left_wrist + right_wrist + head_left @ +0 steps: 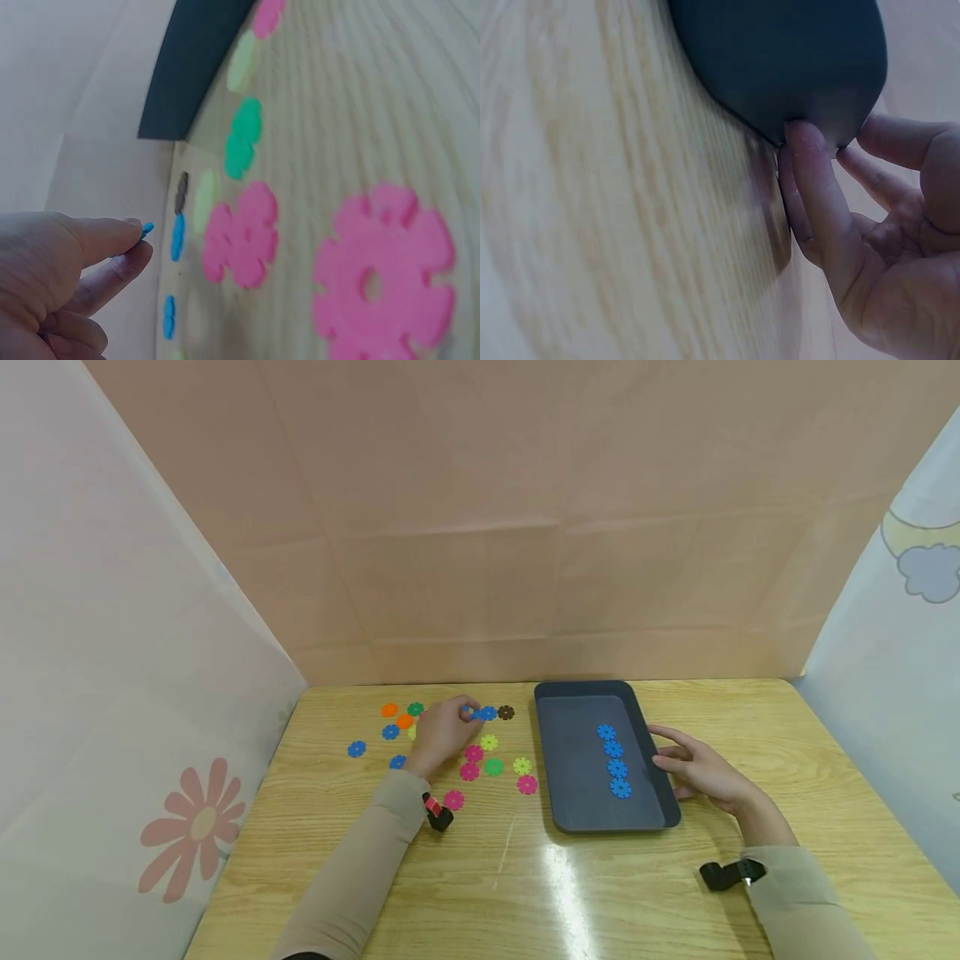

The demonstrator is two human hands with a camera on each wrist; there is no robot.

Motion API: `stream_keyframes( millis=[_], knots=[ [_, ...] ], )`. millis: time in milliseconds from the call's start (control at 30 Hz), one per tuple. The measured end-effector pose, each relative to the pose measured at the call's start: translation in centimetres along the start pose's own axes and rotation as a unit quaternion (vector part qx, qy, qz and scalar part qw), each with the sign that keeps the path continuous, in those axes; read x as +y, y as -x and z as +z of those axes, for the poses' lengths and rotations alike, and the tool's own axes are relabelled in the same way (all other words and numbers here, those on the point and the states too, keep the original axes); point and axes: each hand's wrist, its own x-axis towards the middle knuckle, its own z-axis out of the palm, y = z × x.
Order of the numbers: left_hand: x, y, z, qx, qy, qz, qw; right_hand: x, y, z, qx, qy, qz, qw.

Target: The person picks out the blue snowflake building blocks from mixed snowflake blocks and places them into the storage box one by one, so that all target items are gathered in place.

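Note:
My left hand [444, 732] pinches a blue notched disc [147, 229] between thumb and fingertip, a little above the table. Beyond its fingertips lie another blue disc [488, 713] and a brown disc [506, 712]. To the right stands a dark grey tray [573, 777] with a column of several blue discs [617, 768] on its floor, towards the right side. My right hand [705, 772] is at the tray's right wall, with fairly straight fingers and fingertips [806, 136] touching the outside of it.
Around my left hand lie loose notched discs: pink [453, 800], yellow [522, 766], green [493, 767], orange [389, 710] and blue [357, 749]. A draped backdrop [465, 568] rises behind the wooden table [480, 893], with patterned cloths on both sides.

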Motion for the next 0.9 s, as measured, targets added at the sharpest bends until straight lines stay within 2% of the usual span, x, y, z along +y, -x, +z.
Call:
stream_keyframes(
  millis=[233, 500, 900],
  knots=[
    [1.7, -0.3, 0.1, -0.017, 0.034, 0.013, 0.9992, 0.2, 0.1, -0.1, 0.004, 0.006, -0.004, 1.0],
    [3.9, -0.6, 0.8, -0.015, 0.04, 0.054, 0.9977, 0.4, 0.3, 0.1, 0.007, 0.008, -0.006, 0.9999],
    [8.5, -2.0, 2.9, -0.032, 0.034, 0.049, 0.9977, 0.4, 0.3, 0.4, 0.008, -0.004, -0.002, 1.0]
  ],
)
